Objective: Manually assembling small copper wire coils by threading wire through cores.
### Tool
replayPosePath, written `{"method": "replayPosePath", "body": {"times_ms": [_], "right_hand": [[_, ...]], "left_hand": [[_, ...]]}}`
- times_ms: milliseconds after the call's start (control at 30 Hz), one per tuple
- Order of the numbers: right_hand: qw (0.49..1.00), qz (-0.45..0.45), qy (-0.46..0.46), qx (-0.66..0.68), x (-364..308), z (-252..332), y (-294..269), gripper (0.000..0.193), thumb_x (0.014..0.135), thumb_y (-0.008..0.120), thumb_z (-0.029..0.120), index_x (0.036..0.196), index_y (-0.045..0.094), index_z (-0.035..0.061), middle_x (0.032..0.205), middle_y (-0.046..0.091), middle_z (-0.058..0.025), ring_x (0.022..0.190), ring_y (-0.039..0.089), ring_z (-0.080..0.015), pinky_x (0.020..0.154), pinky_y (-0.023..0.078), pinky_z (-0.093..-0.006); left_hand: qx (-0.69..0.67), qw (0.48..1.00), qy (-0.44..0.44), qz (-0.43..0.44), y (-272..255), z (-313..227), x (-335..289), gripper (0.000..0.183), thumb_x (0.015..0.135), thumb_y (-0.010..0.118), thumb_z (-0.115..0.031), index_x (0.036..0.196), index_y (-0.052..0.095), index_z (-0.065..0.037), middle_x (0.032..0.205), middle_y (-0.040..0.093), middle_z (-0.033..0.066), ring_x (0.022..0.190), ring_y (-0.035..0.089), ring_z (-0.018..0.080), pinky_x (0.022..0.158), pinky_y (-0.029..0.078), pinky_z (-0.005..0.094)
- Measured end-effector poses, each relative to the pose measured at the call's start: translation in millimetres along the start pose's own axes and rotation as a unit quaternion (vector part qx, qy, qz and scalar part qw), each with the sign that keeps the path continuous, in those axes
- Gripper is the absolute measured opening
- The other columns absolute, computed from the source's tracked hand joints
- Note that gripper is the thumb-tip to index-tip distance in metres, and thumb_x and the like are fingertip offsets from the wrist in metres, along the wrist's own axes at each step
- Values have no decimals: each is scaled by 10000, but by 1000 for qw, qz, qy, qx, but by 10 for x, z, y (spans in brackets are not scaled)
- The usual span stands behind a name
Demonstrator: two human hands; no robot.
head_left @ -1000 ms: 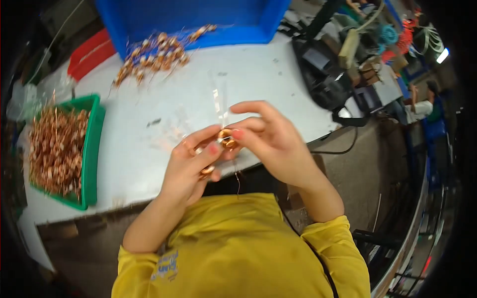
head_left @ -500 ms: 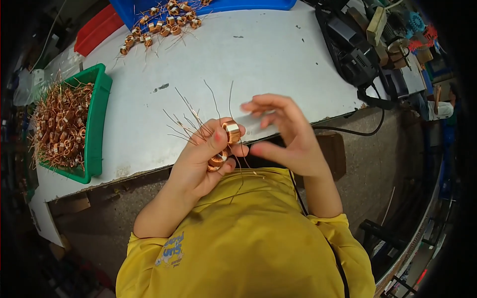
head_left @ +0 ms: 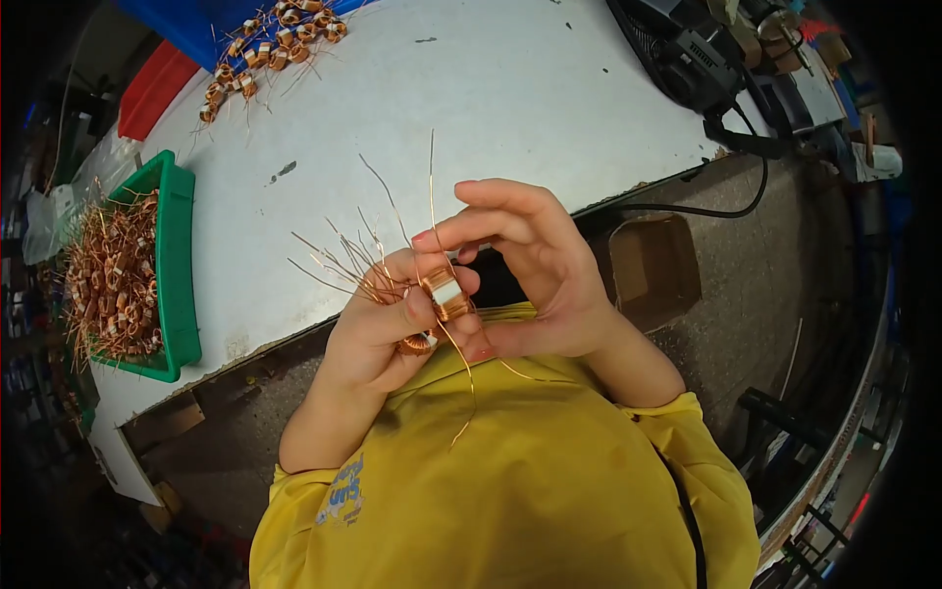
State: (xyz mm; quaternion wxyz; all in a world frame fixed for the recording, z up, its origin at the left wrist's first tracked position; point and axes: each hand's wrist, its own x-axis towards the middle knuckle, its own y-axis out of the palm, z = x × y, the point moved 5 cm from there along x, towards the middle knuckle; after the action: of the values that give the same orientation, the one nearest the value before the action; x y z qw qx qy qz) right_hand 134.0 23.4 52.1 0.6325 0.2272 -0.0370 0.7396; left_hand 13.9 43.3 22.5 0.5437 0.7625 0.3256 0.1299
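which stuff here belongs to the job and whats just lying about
Likely belongs:
copper coils in the left hand, right hand close by
green tray of similar coils
loose coils by the blue bin

Probably just lying about:
black device
cardboard box
red container

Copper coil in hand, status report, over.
Left hand holding copper coil. Right hand open beside it, contact unclear. Second coil lower in left hand. Wire leads jutting above and below.

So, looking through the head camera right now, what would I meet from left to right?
Green bin, left hand holding a copper coil, right hand, brown box on the floor.
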Motion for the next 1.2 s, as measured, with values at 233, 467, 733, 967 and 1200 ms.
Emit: {"method": "replayPosePath", "body": {"times_ms": [233, 467, 733, 967, 1200], "right_hand": [[996, -50, -18, 73, -20, -12, -76, 805, 570, 716, -70, 1260, 305, -13, 962, 609, -139, 846, 528, -148, 782, 411, -240], [994, -51, -21, 92, -52, -22, -154, 664, 663, 665, -93, 1240, 345, -10, 870, 619, -103, 770, 548, -132, 738, 413, -200], [993, -71, -20, 90, -140, -102, -175, 722, 628, 697, -84, 1256, 353, 12, 933, 621, -104, 787, 561, -141, 781, 417, -227], [998, -40, 43, 29, -220, -208, -50, 868, 559, 774, -3, 1288, 304, -15, 953, 614, -123, 799, 534, -162, 759, 418, -285], [999, 16, 38, -1, -123, -225, 55, 976, 495, 833, 83, 1297, 286, -29, 929, 613, -110, 805, 496, -154, 738, 407, -274]], "left_hand": [[23, 1000, -5, -8, 5, 32, 29, 209, 758, 621, 31, 964, 586, 17, 941, 608, 218, 728, 619, 250, 633, 539, 320], [63, 998, 7, 14, -63, 115, 41, 188, 754, 623, 55, 933, 577, 24, 908, 616, 212, 755, 626, 265, 652, 542, 320], [46, 998, -27, -46, 59, 103, -4, 180, 763, 621, 55, 930, 563, 26, 874, 614, 190, 751, 633, 268, 658, 546, 305], [33, 997, -21, -74, -42, 107, -77, 195, 749, 641, 51, 924, 561, 24, 857, 608, 163, 734, 636, 255, 624, 538, 276], [103, 991, -27, -79, -76, 74, -103, 200, 742, 643, 56, 923, 566, 24, 854, 605, 145, 751, 636, 248, 589, 523, 250]]}}
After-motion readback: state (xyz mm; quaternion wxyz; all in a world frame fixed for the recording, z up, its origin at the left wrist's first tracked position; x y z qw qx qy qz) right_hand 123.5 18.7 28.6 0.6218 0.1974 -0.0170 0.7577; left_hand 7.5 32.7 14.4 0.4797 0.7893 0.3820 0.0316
